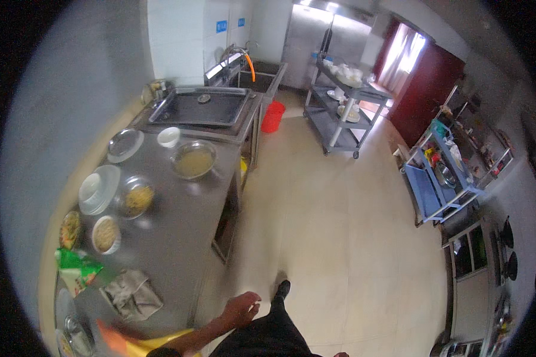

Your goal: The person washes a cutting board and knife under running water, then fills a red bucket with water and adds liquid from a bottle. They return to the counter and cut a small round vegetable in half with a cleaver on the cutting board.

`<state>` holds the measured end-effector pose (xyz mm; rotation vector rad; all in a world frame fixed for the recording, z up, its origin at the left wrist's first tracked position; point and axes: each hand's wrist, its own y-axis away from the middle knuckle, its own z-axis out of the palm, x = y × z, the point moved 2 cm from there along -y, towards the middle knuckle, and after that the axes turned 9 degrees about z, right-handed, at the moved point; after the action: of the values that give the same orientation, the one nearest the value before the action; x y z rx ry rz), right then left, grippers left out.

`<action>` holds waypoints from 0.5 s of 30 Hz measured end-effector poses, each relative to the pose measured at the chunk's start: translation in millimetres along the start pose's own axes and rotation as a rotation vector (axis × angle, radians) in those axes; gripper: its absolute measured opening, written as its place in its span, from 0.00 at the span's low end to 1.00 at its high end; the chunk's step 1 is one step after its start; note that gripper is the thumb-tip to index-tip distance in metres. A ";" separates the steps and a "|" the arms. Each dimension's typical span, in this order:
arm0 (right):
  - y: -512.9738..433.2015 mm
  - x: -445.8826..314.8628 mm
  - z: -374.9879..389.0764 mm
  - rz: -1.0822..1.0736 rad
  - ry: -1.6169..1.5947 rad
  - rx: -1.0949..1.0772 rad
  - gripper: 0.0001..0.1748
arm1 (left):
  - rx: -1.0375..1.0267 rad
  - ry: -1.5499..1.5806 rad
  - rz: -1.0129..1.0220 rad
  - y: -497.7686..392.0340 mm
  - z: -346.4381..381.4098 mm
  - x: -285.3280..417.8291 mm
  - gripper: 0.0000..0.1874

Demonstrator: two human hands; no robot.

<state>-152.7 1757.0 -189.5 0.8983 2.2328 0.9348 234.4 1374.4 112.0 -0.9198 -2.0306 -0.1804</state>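
My left hand (pixel 242 309) hangs beside the front edge of a stainless steel counter (pixel 178 241), with its fingers loosely bent and nothing seen in it. Of my right hand (pixel 341 354), only a small part shows at the bottom edge. On the counter near my left arm lie a crumpled grey cloth (pixel 136 295), a green and white bag (pixel 77 269) and a blurred orange and yellow thing (pixel 147 343). Farther along stand a white bowl of pale food (pixel 106 234), a metal bowl of yellowish food (pixel 138 200) and a metal bowl of pale liquid (pixel 194 161).
Beyond the counter are a sink (pixel 203 107) and a red bucket (pixel 273 117). A grey trolley with dishes (pixel 359 91) stands ahead near a steel cabinet (pixel 326 44). At the right are a blue-shelved trolley (pixel 424 192) and a stove (pixel 475 290). Tiled floor (pixel 339 223) lies between.
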 end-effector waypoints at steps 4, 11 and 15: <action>-114.5 -62.1 -92.7 -0.216 -0.011 0.032 0.16 | -0.026 -0.181 -0.015 -118.1 -1.2 -38.5 0.11; -288.7 -317.5 -352.4 -0.686 -0.079 0.413 0.15 | -0.040 -0.219 -0.114 -291.1 -47.9 -90.1 0.11; -369.6 -433.8 -479.9 -0.534 -0.027 0.361 0.09 | 0.042 -0.158 -0.049 -403.7 -66.3 -146.4 0.10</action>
<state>-348.4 1046.0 -82.9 0.4036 2.4736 0.2804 59.1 976.9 122.7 -0.8825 -2.1959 -0.0933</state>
